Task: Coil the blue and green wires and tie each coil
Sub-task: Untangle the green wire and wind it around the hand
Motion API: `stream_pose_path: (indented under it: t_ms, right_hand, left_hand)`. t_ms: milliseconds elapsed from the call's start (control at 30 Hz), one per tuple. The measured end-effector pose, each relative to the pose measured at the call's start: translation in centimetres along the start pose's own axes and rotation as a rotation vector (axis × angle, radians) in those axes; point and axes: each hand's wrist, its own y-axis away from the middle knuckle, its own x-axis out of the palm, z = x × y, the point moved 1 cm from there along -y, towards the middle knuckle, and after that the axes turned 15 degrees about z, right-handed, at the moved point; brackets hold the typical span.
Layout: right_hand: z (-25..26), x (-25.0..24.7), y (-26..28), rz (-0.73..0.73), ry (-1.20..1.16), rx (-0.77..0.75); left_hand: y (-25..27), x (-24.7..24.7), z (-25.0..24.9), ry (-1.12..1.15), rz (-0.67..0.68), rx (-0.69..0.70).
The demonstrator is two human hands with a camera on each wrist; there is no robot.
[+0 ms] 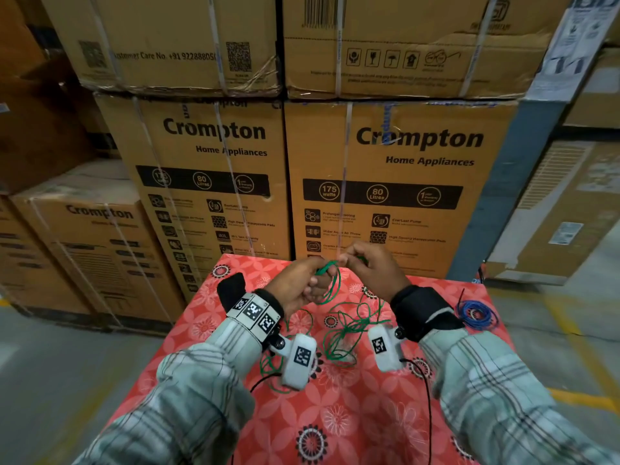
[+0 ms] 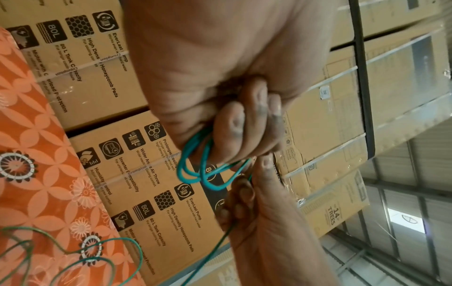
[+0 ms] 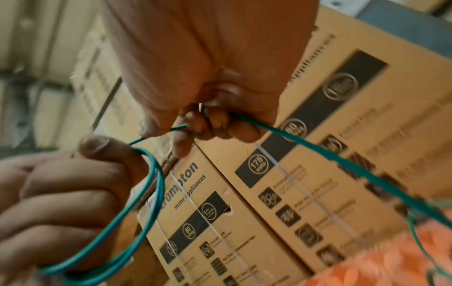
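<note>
Green wire loops gripped in left hand; right hand pinches its strand.

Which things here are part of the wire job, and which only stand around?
Part of the job:
green wire
blue wire, already coiled
left hand and right hand, both gripping green wire

Just around:
cardboard boxes
floral tablecloth

Table cover: my red floral tablecloth, white and black flower motifs.
Cartons ahead of me: stacked brown Crompton boxes, strapped with white bands.
Right of me: blue-edged carton, tilted.
Floor: grey concrete, yellow line.
</note>
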Motion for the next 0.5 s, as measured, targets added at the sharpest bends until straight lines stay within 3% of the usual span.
stream_pose_path:
  t_ms: [100, 233, 500]
  right_hand:
    - [-0.1, 0.8, 0.6, 0.094, -0.244, 0.056]
    - [-0.2, 1.4, 0.9, 0.198, -0.363, 0.034]
    - [-0.3, 1.9, 0.8, 0.085, -0.361, 0.013]
  left_hand:
    - [0.0, -0.4, -0.3, 0.053, 0.004, 0.042]
    - [0.1, -0.7, -0.5, 0.121, 0.021, 0.046]
    - [0.3, 0.0, -1.0, 0.133, 0.016, 0.045]
